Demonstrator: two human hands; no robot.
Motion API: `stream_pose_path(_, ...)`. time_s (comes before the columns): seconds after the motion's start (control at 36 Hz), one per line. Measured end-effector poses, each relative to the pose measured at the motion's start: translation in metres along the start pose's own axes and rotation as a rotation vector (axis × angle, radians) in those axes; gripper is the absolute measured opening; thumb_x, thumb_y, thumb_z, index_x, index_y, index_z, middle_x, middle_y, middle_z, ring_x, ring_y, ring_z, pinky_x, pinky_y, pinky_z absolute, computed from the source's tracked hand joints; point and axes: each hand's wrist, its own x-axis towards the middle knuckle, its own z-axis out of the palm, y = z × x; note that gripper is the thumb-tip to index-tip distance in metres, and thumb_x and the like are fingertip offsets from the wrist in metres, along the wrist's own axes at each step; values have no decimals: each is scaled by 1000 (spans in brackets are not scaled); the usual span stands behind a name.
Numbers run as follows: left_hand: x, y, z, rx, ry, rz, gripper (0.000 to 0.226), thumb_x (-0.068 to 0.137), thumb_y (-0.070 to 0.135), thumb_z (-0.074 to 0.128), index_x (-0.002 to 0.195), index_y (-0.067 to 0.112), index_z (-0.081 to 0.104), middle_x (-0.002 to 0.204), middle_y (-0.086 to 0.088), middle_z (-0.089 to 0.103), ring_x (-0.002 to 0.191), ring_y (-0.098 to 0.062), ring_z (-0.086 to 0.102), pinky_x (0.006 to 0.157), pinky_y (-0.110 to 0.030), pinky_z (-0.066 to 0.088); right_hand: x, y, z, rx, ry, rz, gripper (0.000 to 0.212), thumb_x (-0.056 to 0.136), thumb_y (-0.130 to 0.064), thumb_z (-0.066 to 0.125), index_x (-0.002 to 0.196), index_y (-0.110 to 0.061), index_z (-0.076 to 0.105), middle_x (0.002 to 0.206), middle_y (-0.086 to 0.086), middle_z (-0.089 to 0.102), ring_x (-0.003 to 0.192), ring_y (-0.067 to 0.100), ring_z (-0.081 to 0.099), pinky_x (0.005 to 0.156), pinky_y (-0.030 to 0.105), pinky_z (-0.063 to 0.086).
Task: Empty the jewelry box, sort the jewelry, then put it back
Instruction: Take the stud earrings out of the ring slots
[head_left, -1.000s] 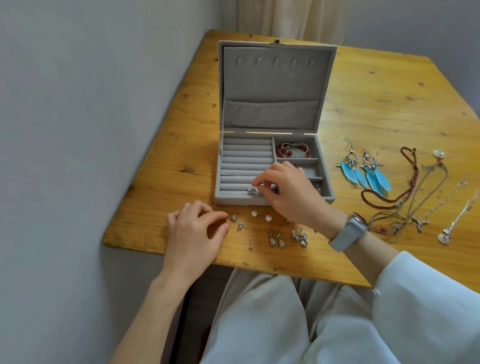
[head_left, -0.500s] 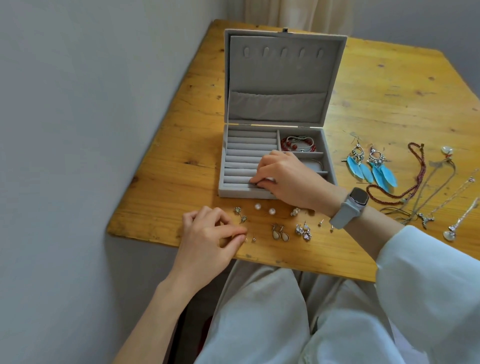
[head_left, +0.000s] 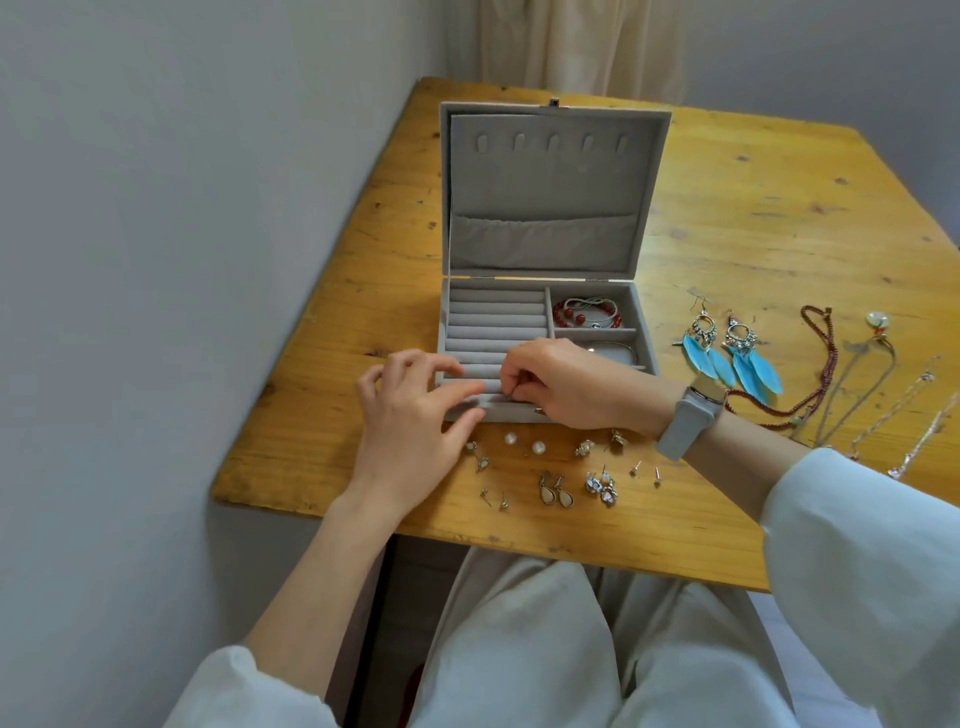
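Observation:
The grey jewelry box (head_left: 556, 171) stands open on the wooden table (head_left: 753, 218), lid upright. Its left half holds ring rolls (head_left: 496, 325). A red bead bracelet (head_left: 584, 314) lies in the back right compartment, and a thin bangle (head_left: 618, 347) in the one in front of it. My right hand (head_left: 566, 384) pinches a small earring at the front roll, fingertips pressed into the slot. My left hand (head_left: 410, 415) rests at the box's front left corner with fingers spread. Small earrings (head_left: 550, 488) lie scattered in front of the box.
Two blue feather earrings (head_left: 730, 356) lie right of the box. Several necklaces (head_left: 831, 374) are spread near the table's right edge. A grey wall (head_left: 182, 260) runs along the table's left side, and my lap is under the near edge.
My left hand has left the earrings on the table and come up to the box's front left corner. My right hand has stayed at the front ring roll.

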Motion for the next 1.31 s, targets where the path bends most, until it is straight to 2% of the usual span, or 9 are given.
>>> stream_pose_path(0.11, 5, -3, 3, -14, -27, 17, 15, 73, 26, 76, 87, 25, 74, 92, 5, 63, 102, -13, 41, 88, -35, 19, -11, 3, -2, 153, 85, 46, 12, 91, -6, 47, 92, -15, 56, 90, -7, 53, 81, 7, 49, 68, 12, 39)
stream_pose_path(0.33, 11, 1, 10, -15, 74, -52, 11, 73, 22, 76, 84, 20, 75, 82, 0, 63, 93, -21, 52, 86, -35, 24, -47, 9, -12, 298, 187, 134, 13, 90, -3, 49, 91, -13, 57, 82, -17, 51, 73, -4, 48, 66, 4, 39)
stream_pose_path(0.42, 16, 4, 13, -20, 76, -70, 12, 73, 22, 76, 85, 19, 75, 81, -1, 62, 93, -23, 52, 86, -36, 25, -65, 7, -11, 266, 159, 143, 16, 90, -4, 50, 88, -18, 55, 82, -18, 51, 74, -3, 48, 68, 6, 40)
stream_pose_path(0.5, 18, 5, 17, -20, 82, -79, 13, 74, 22, 75, 86, 18, 75, 82, -2, 62, 93, -23, 52, 85, -35, 27, -83, 1, -4, 213, 105, 135, 12, 91, -6, 50, 91, -13, 59, 83, -17, 50, 79, 2, 50, 72, 10, 42)
stream_pose_path(0.61, 16, 6, 21, -28, 110, -72, 13, 74, 20, 76, 86, 16, 74, 81, -3, 61, 91, -25, 52, 80, -37, 32, -98, -9, 19, 43, 55, 19, 13, 92, -14, 49, 97, -17, 60, 91, -12, 51, 90, 8, 45, 81, 18, 31)
stream_pose_path(0.75, 10, 5, 25, -59, 137, -65, 14, 78, 20, 72, 91, 15, 73, 88, -6, 60, 96, -25, 48, 80, -39, 35, -102, -16, 42, -116, 53, -93, 13, 93, -16, 47, 97, -18, 59, 97, -3, 57, 92, 16, 45, 83, 29, 29)
stream_pose_path(0.89, 10, 5, 26, -51, 133, -58, 14, 80, 21, 70, 93, 16, 71, 98, -7, 59, 102, -28, 49, 83, -39, 35, -103, -15, 47, -199, 45, -140, 15, 94, -20, 46, 97, -19, 61, 97, -3, 59, 91, 16, 46, 77, 28, 22)
stream_pose_path(1.19, 8, 5, 28, -10, 120, -56, 17, 80, 22, 69, 96, 16, 70, 104, -8, 58, 104, -26, 47, 84, -35, 33, -104, -12, 46, -127, 25, -114, 6, 91, -20, 52, 96, -19, 54, 94, -10, 53, 86, 8, 40, 76, 24, 25)
stream_pose_path(1.31, 8, 5, 28, -4, 120, -58, 17, 80, 21, 69, 96, 15, 70, 105, -10, 56, 104, -27, 47, 83, -33, 31, -104, -12, 44, -114, -13, -101, 11, 92, -22, 50, 101, -20, 56, 98, -9, 52, 90, 7, 38, 82, 26, 30)
